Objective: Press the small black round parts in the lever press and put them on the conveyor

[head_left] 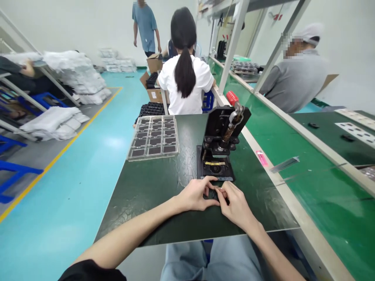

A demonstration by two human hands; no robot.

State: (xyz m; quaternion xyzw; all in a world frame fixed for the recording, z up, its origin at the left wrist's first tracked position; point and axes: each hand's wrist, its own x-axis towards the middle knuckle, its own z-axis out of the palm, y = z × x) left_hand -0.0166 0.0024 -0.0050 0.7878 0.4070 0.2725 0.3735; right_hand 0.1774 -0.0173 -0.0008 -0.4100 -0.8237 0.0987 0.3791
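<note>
A small black part [213, 194] lies between my two hands, low over the green table in front of the press. My left hand [199, 194] curls round its left side, thumb and forefinger gripping it. The fingertips of my right hand [233, 200] are pinched together at its right edge; whether they hold a further small piece is hidden. Just beyond my fingers stands a black hand press [224, 136] with a red handle [232, 98]. In its base sits a dark fixture [216, 169] with a yellow strip across it.
A clear plastic tray [154, 155] with dark rectangular pieces lies at the table's left. Along the right runs a green conveyor [295, 164] with a pale rail and a pink label [261, 158]. A co-worker in white [184, 78] sits ahead; other people are farther off.
</note>
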